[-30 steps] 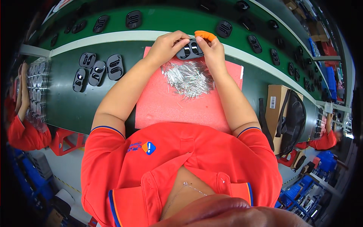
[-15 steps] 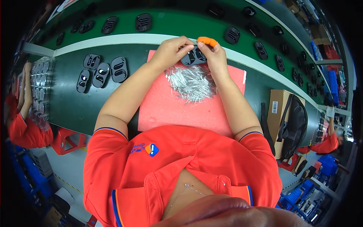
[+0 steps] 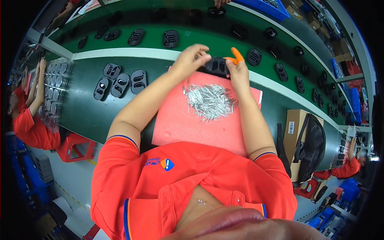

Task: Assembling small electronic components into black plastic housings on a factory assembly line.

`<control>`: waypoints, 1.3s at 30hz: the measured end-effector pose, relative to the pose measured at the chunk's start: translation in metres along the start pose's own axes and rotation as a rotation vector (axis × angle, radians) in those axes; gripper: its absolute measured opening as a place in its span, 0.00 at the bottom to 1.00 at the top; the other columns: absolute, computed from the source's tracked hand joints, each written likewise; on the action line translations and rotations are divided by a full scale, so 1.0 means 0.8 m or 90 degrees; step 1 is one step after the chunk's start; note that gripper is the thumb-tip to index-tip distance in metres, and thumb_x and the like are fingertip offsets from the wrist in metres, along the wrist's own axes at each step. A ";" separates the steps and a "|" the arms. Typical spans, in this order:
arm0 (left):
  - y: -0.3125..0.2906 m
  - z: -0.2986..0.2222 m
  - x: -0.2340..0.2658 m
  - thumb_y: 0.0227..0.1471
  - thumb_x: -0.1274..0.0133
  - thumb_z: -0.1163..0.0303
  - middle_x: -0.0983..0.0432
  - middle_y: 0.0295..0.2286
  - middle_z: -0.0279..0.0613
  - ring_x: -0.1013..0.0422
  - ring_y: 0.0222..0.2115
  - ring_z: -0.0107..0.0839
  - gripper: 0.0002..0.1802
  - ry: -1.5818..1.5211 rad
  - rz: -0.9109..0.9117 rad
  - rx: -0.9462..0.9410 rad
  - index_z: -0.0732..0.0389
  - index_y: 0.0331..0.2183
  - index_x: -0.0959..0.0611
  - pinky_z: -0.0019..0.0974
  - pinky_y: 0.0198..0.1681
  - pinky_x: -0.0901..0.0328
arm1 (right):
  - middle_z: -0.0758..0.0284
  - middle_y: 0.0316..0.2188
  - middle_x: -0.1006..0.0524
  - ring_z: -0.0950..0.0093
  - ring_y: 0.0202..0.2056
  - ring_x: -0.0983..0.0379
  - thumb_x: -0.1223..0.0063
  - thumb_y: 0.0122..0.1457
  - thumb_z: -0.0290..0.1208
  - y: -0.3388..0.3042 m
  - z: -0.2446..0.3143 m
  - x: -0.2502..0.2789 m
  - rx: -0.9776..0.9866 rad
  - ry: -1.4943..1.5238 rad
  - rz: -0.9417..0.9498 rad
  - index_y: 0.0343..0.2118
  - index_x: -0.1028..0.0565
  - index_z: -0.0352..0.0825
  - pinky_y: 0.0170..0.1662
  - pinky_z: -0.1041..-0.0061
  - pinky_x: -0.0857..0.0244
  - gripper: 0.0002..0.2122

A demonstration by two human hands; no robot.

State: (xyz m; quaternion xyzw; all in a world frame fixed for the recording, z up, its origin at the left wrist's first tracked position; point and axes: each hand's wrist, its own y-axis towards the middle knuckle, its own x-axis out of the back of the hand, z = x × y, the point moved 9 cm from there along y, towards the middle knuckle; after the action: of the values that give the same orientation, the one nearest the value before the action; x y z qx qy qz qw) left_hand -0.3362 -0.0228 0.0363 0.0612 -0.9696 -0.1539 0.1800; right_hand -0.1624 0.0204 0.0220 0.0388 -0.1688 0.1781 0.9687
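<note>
A black rounded case with dark shapes set in its face is tilted at the far edge of a pink foam sheet. My right hand grips its right end, thumb in front; orange covers sit on its fingers. At the case's left end, my left hand has its thumb and forefinger apart, with nothing visible between them; the thumb is close to the case, though contact is unclear. A loose pile of thin silvery pins lies on the foam just below the case.
Several similar black cases sit on the green table to my left, near stacked clear trays. Beyond a pale rail, more cases stand on the green belt. A cardboard box and black bag are at right.
My left hand has come off the case and its fingers have opened. The case now tilts more in my right hand, with an orange-covered finger raised. The whole view has shifted slightly.
</note>
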 end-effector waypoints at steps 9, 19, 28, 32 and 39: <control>0.076 0.053 0.085 0.49 0.45 0.46 0.22 0.28 0.46 0.25 0.31 0.44 0.26 0.649 -0.082 0.079 0.61 0.34 0.25 0.43 0.32 0.32 | 0.54 0.46 0.28 0.72 0.38 0.25 0.46 0.57 0.34 0.021 -0.035 0.019 0.034 -0.132 -0.090 0.54 0.34 0.29 0.38 0.76 0.33 0.24; 0.091 0.035 0.107 0.50 0.46 0.66 0.22 0.28 0.49 0.25 0.31 0.47 0.09 0.609 -0.085 -0.037 0.60 0.34 0.20 0.45 0.35 0.32 | 0.56 0.33 0.28 0.62 0.33 0.28 0.43 0.51 0.28 -0.024 0.062 -0.034 0.317 -0.366 0.078 0.34 0.24 0.32 0.38 0.67 0.33 0.09; 0.042 -0.001 0.071 0.64 0.63 0.60 0.22 0.32 0.54 0.23 0.29 0.34 0.16 -0.278 -0.193 0.058 0.65 0.40 0.31 0.28 0.30 0.31 | 0.56 0.32 0.26 0.57 0.34 0.27 0.44 0.51 0.30 -0.026 0.064 -0.040 0.222 -0.486 0.087 0.30 0.23 0.32 0.40 0.63 0.32 0.07; 0.020 0.011 0.062 0.63 0.59 0.64 0.25 0.26 0.42 0.29 0.23 0.25 0.10 -0.280 -0.206 0.028 0.61 0.37 0.33 0.26 0.28 0.34 | 0.57 0.33 0.27 0.59 0.32 0.28 0.46 0.55 0.32 -0.014 0.049 -0.042 0.220 -0.346 0.095 0.34 0.25 0.33 0.38 0.65 0.33 0.08; 0.011 0.010 0.054 0.58 0.51 0.71 0.29 0.23 0.34 0.34 0.24 0.18 0.16 -0.127 -0.181 0.041 0.62 0.47 0.32 0.25 0.29 0.37 | 0.68 0.28 0.28 0.82 0.24 0.34 0.51 0.60 0.29 0.003 0.013 -0.030 0.021 -0.089 0.077 0.42 0.30 0.33 0.30 0.80 0.38 0.09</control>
State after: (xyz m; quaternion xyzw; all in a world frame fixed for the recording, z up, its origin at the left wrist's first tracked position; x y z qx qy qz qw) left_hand -0.3796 -0.0199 0.0463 0.1881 -0.9686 -0.1519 0.0575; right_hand -0.1879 0.0134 0.0238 0.0566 -0.2355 0.2358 0.9412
